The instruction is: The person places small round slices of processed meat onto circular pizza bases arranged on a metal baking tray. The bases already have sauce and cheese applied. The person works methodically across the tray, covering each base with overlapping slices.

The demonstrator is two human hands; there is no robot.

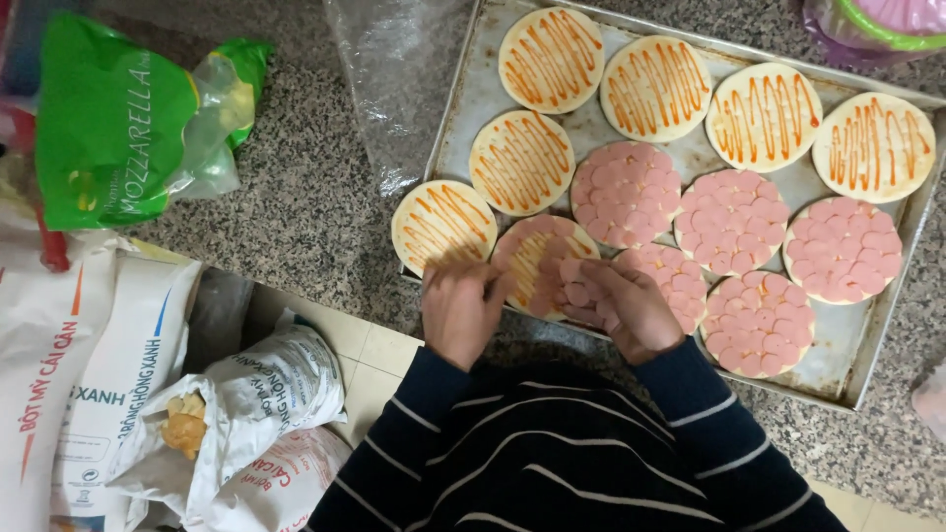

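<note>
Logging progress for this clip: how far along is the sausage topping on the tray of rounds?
Done: five rounds fully covered with pink slices, such as the covered round. In hand: the half-covered round at the tray's near edge; the left hand places slices there while the right hand holds a small stack. Left: six rounds carry only orange sauce stripes, such as the sauced round.

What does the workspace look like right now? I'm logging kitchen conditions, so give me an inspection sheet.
Surface: speckled granite counter.
Job's things: metal baking tray of small round dough bases, six striped with orange sauce, five covered in pink sausage slices; half-covered base under the hands.
Clutter: green cheese bag, clear plastic sheet.
Hands: left hand touching the base; right hand holding sausage slices.
Cables: nothing seen.
Surroundings: white flour sacks on the tiled floor.
</note>
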